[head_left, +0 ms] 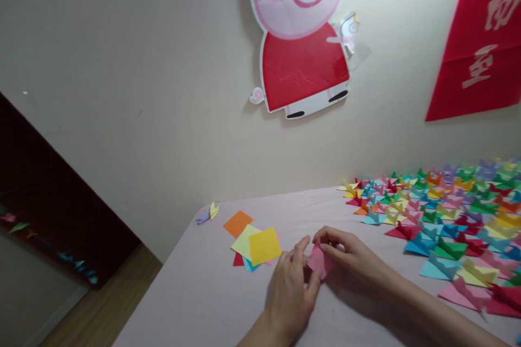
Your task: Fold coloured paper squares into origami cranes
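A small folded piece of pink origami paper (pixel 321 263) is between my two hands, just above the pale cloth-covered table (pixel 175 303). My left hand (pixel 290 287) grips its lower left side, the thumb along the near edge. From the right, my right hand (pixel 345 255) pinches the upper part between thumb and fingers. Left of my hands lies a loose pile of square paper sheets, with a yellow sheet (pixel 265 246) on top and an orange sheet (pixel 238 224) at the back. The exact folds of the pink paper are partly hidden by my fingers.
Rows of many-coloured folded paper cranes (pixel 450 248) cover the table's right side. Two small folded pieces, one yellow (pixel 214 210) and one purple (pixel 203 219), sit at the back left corner. A wall with a cartoon pig cutout (pixel 305 70) and a red banner (pixel 468 43) rises behind.
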### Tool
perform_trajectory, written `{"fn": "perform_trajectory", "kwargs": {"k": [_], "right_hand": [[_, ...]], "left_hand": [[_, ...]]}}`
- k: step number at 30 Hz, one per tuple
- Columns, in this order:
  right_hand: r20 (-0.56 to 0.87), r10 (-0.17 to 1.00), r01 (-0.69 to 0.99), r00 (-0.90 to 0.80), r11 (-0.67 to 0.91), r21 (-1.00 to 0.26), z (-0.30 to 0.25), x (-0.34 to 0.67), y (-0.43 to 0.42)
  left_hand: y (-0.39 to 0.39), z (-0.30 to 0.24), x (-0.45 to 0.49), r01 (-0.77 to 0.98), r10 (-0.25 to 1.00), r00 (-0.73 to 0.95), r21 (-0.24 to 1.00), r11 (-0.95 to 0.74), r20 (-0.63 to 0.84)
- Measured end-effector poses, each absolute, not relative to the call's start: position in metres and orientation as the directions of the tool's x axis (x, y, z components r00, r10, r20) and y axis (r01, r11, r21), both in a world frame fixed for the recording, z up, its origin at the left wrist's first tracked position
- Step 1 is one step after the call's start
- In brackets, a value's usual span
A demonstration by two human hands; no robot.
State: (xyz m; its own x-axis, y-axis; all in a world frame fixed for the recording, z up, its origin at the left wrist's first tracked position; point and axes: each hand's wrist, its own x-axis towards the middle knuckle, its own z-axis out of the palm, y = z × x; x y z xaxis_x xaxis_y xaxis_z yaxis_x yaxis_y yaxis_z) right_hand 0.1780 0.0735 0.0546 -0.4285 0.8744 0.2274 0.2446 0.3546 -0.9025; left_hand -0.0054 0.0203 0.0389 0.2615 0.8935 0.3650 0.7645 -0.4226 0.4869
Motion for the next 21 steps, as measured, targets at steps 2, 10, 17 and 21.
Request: {"fn": "perform_trajectory", "kwargs": {"k": [2, 10, 17, 21], "right_hand": [[0.197, 0.89, 0.263, -0.411, 0.323, -0.909, 0.052, 0.176, 0.078], [0.255, 0.889, 0.646, -0.381, 0.453, -0.614, 0.041, 0.177, 0.085], [0.272, 0.863, 0.608, -0.427, 0.496, -0.62, 0.054, 0.186, 0.072], [0.268, 0.765, 0.513, -0.586, 0.606, -0.607, 0.054, 0.196, 0.057]], "left_hand": [[0.019, 0.041, -0.004, 0.757, 0.908, 0.221, 0.524, -0.39, 0.357], [0.022, 0.047, -0.004, 0.74, 0.858, 0.343, 0.453, -0.497, 0.382], [0.025, 0.045, -0.006, 0.763, 0.838, 0.442, 0.357, -0.539, 0.321], [0.023, 0.046, -0.003, 0.761, 0.84, 0.444, 0.365, -0.537, 0.312]]}}
